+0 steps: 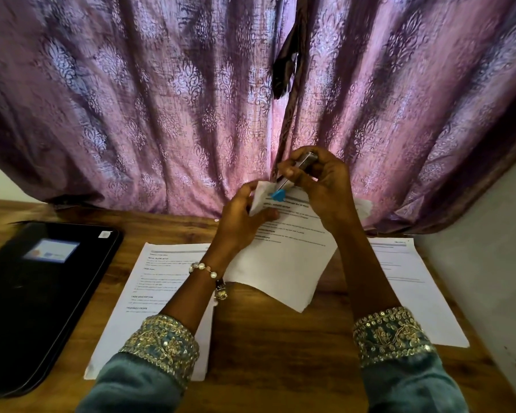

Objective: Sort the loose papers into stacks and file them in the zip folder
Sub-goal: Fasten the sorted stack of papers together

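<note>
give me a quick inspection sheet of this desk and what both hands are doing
surface: wooden table, bare wood between the papers
job's things: black zip folder flat at the left; left paper stack and right paper stack flat on the table; held sheets lifted between them
clutter: nothing seen
grips: left hand pinches the held sheets' top corner; right hand grips a stapler at that corner
cables: nothing seen
surroundings: purple patterned curtain behind the table; pale wall at the right
</note>
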